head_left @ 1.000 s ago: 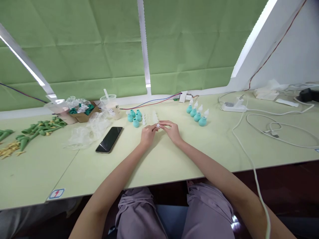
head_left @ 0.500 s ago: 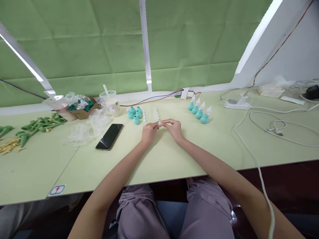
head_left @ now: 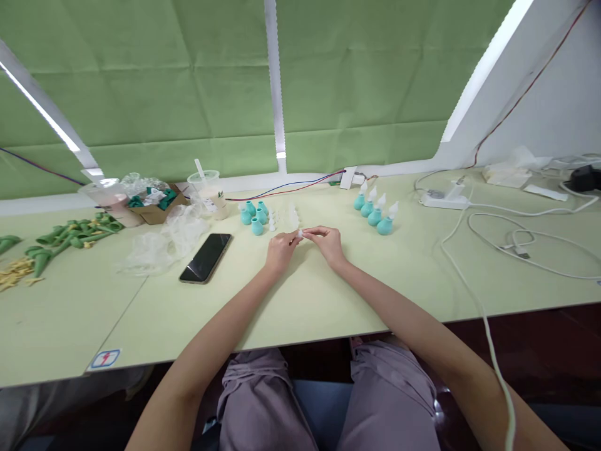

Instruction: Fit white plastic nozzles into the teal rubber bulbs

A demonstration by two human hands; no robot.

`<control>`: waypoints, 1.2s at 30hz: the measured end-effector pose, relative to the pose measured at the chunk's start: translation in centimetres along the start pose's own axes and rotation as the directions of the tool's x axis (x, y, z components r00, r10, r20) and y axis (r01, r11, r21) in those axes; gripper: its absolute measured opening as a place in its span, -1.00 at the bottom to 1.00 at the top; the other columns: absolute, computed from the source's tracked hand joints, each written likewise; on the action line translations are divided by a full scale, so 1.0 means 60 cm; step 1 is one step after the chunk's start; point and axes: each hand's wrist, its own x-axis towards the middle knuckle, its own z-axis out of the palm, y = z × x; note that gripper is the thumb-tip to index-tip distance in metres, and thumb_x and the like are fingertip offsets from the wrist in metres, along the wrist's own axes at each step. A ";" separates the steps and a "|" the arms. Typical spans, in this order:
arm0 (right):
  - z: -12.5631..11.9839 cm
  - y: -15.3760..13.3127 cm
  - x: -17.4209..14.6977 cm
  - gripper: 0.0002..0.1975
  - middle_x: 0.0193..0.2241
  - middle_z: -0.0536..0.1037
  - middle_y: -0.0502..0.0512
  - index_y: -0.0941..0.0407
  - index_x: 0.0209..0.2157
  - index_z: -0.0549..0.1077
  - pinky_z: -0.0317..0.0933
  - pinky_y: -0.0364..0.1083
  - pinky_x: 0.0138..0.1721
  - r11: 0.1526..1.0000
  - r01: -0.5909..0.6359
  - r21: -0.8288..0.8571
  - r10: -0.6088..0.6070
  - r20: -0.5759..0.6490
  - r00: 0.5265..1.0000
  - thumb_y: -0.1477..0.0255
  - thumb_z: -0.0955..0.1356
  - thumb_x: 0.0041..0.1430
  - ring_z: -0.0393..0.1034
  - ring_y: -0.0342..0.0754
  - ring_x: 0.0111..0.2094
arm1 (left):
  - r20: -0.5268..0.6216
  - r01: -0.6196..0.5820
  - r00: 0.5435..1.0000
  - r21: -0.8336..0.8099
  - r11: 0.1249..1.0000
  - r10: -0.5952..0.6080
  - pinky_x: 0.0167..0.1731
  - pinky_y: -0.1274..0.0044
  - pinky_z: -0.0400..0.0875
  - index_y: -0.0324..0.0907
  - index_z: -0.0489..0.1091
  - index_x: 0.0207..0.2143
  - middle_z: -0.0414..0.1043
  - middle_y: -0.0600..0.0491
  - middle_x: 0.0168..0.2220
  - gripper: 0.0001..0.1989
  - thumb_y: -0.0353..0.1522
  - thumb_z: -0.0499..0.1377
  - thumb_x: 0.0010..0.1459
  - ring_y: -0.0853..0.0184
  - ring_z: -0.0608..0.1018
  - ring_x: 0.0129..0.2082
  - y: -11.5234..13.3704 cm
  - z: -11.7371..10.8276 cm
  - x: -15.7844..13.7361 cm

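Head view: left hand (head_left: 280,250) and right hand (head_left: 330,245) pinch one small, rounded white piece (head_left: 300,233) above the flat, pale-green tabletop (head_left: 300,300).

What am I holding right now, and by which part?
A small white piece, held between your left hand and right hand; which part each grips is too small to tell.

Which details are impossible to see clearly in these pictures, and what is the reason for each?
Head view, for every item:
- White piece: partly covered by both hands; full shape hidden.
- Small white parts: too small to count surely.
- Cardboard box: its bottom is hidden by the heap inside.
- Green piece at far left: cut off by the picture's edge.
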 end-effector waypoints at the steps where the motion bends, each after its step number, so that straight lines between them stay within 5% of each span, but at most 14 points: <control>1: -0.001 0.001 0.002 -0.81 -0.44 0.62 0.06 0.09 -0.52 0.57 0.32 -0.01 -0.12 0.999 -0.024 0.029 0.023 0.019 1.000 0.27 0.48 -0.17 0.50 -0.01 -0.32 | -0.008 -0.006 1.000 0.007 1.000 0.006 -0.41 0.56 0.28 -0.18 0.52 -0.15 0.53 0.00 -0.47 -0.77 -0.34 0.15 0.18 0.38 0.48 -0.47 -0.001 0.001 0.000; 11: -0.016 0.015 0.017 -0.63 -0.43 0.60 0.03 0.08 -0.32 0.55 0.28 -0.03 -0.11 0.950 -0.223 0.218 0.202 0.114 0.973 0.30 0.53 -0.28 0.45 -0.09 -0.36 | 0.016 -0.137 0.991 0.152 0.979 0.136 -0.44 0.56 0.24 -0.16 0.49 -0.12 0.50 0.00 -0.43 -0.76 -0.33 0.11 0.22 0.35 0.46 -0.40 -0.006 0.001 0.001; 16: -0.030 0.016 0.043 -0.69 -0.33 0.61 0.08 0.09 -0.36 0.54 0.28 -0.03 -0.12 0.980 -0.090 0.180 0.096 -0.023 0.995 0.30 0.50 -0.22 0.46 -0.06 -0.28 | -0.134 -0.141 0.979 0.084 0.986 0.152 -0.30 0.53 0.31 -0.13 0.43 -0.04 0.46 0.00 -0.33 -0.68 -0.43 -0.04 0.28 0.33 0.43 -0.29 -0.034 -0.031 0.017; 19: -0.018 0.005 0.068 -0.79 -0.37 0.61 0.07 0.08 -0.38 0.54 0.26 -0.02 -0.16 0.995 0.032 -0.098 -0.027 0.053 0.998 0.33 0.47 -0.14 0.47 -0.04 -0.31 | -0.285 -0.041 0.958 -0.004 0.999 0.038 -0.23 0.49 0.33 -0.12 0.45 -0.05 0.45 0.00 -0.32 -0.65 -0.45 -0.08 0.28 0.31 0.43 -0.26 -0.065 -0.068 0.029; 21: 0.006 -0.005 0.087 -0.89 -0.41 0.62 0.03 0.06 -0.40 0.54 0.19 0.00 -0.12 0.903 0.212 -0.373 -0.134 0.225 0.965 0.37 0.43 -0.04 0.46 -0.06 -0.35 | -0.370 0.043 0.926 -0.075 0.996 -0.068 -0.22 0.47 0.33 -0.13 0.50 -0.14 0.47 0.01 -0.34 -0.70 -0.43 -0.02 0.26 0.31 0.44 -0.28 -0.085 -0.090 0.035; 24: 0.058 -0.016 0.119 -0.91 -0.42 0.62 0.01 0.04 -0.39 0.55 -0.05 0.05 0.03 0.554 0.539 -0.634 -0.206 0.522 0.827 0.48 0.37 0.06 0.45 -0.06 -0.30 | -0.432 0.140 0.878 -0.179 0.974 -0.205 -0.28 0.49 0.32 -0.15 0.53 -0.29 0.47 0.03 -0.40 -0.78 -0.38 0.07 0.21 0.33 0.45 -0.35 -0.108 -0.109 0.039; 28: 0.122 -0.011 0.151 -0.77 -0.38 0.63 0.09 0.09 -0.25 0.55 -0.16 0.01 -0.01 0.232 0.653 -0.721 -0.077 0.656 0.751 0.59 0.34 0.07 0.44 -0.06 -0.27 | -0.415 0.212 0.862 -0.225 0.951 -0.291 -0.34 0.52 0.30 -0.15 0.52 -0.35 0.48 0.05 -0.42 -0.84 -0.36 0.14 0.17 0.37 0.42 -0.42 -0.119 -0.113 0.040; 32: 0.152 0.013 0.163 -0.74 -0.34 0.63 0.12 0.09 -0.21 0.54 -0.19 0.01 -0.08 0.126 0.636 -0.762 0.007 0.641 0.767 0.60 0.34 0.05 0.43 -0.01 -0.24 | -0.380 0.227 0.883 -0.167 0.959 -0.276 -0.33 0.51 0.29 -0.14 0.52 -0.37 0.49 0.05 -0.41 -0.87 -0.34 0.17 0.16 0.36 0.42 -0.41 -0.116 -0.111 0.040; 36: 0.155 0.034 0.166 -0.77 -0.34 0.63 0.10 0.07 -0.22 0.53 -0.19 0.01 -0.10 0.178 0.608 -0.774 -0.040 0.612 0.790 0.57 0.33 0.07 0.42 0.00 -0.22 | -0.361 0.197 0.906 -0.101 0.975 -0.220 -0.30 0.50 0.29 -0.13 0.52 -0.37 0.49 0.04 -0.40 -0.82 -0.32 0.13 0.19 0.34 0.43 -0.37 -0.117 -0.107 0.037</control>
